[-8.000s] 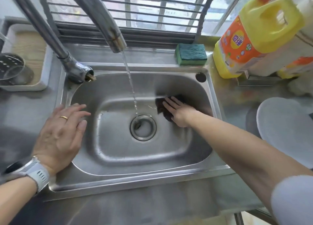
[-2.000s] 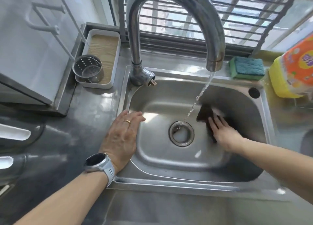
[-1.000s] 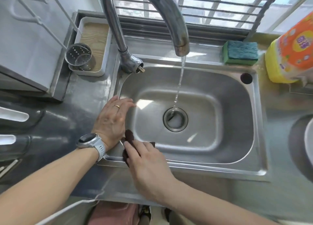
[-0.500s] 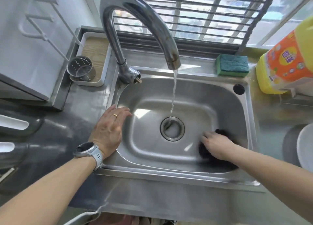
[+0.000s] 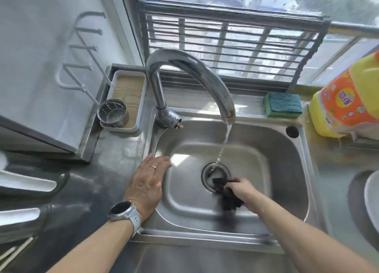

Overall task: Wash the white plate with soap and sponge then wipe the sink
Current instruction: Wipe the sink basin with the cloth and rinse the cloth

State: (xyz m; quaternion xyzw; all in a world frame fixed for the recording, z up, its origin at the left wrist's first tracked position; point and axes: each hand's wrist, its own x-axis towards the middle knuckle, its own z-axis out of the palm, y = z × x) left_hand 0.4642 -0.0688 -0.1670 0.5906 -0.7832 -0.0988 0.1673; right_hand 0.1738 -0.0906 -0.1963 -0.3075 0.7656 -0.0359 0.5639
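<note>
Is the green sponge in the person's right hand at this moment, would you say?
No, the green sponge lies on the ledge behind the sink, while the right hand grips a dark cloth.

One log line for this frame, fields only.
phase: sink wipe | right hand: grips dark cloth by drain | left hand: flat on steel sink rim | tap: running

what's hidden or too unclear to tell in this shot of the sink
Head view only:
- Dark cloth: motion-blurred, and the right hand gripping it covers part.
- Drain: its near edge lies under the cloth.
- White plate: cut off by the right edge.
- Yellow detergent bottle: top cut off; label print too small to read.
- Sink rim under the left hand: covered.
</note>
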